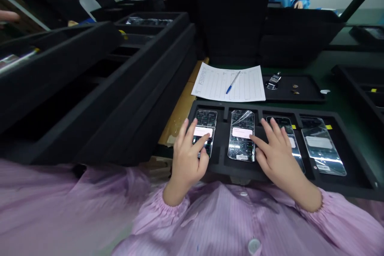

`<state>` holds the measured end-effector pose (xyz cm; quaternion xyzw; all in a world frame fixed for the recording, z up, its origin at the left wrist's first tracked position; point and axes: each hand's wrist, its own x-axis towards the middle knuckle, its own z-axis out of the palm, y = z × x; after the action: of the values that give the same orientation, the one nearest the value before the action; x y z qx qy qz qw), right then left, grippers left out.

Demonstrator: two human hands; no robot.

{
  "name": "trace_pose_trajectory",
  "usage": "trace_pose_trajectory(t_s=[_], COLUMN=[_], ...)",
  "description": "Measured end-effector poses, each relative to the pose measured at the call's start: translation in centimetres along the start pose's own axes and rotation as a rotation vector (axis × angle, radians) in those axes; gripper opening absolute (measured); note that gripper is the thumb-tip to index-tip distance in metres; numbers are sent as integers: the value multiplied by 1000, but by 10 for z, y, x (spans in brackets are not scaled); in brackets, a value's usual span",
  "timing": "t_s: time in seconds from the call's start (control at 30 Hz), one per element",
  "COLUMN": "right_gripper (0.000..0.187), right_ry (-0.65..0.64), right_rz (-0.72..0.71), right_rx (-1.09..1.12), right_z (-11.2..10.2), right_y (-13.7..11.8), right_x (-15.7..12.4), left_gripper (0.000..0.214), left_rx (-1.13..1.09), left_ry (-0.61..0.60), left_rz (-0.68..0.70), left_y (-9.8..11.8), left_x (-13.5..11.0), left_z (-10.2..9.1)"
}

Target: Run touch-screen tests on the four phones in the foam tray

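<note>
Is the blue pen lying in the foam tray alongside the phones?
No, the blue pen lies on the printed sheet, which sits beyond the black foam tray.

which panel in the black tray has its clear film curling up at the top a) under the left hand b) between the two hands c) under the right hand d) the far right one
b, the phone panel between the left hand and right hand has its clear film lifted at the top.

The left hand covers the lower part of the 1st of 4 film-wrapped smartphones in a black foam tray; the right hand lies over the 3rd smartphone, 1 fingertip touching the 2nd smartphone
</note>
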<state>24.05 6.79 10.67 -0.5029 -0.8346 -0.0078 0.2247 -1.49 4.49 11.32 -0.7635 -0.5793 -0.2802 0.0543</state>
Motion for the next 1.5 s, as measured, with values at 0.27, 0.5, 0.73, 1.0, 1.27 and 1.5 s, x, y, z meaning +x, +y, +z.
trace_pose_trajectory(t_s=[0.27, 0.5, 0.73, 1.0, 1.27, 1.5], right_gripper=[24, 33, 32, 39, 44, 55], right_ry=[317, 122, 319, 141, -153, -180], right_rz=[259, 254, 537, 499, 183, 321], right_rx=[-86, -153, -217, -175, 7, -79], right_z=[-28, -27, -50, -54, -83, -31], right_y=[51, 60, 106, 118, 132, 171], right_x=[-39, -53, -77, -82, 73, 187], left_gripper=[46, 47, 67, 73, 49, 42], left_rx=[55, 44, 43, 22, 17, 41], left_ry=[-74, -63, -33, -66, -46, -5], left_rz=[19, -3, 14, -31, -44, -13], left_y=[-1, -5, -7, -8, -8, -11], left_x=[3, 5, 6, 6, 6, 2], left_z=[5, 7, 9, 11, 12, 13])
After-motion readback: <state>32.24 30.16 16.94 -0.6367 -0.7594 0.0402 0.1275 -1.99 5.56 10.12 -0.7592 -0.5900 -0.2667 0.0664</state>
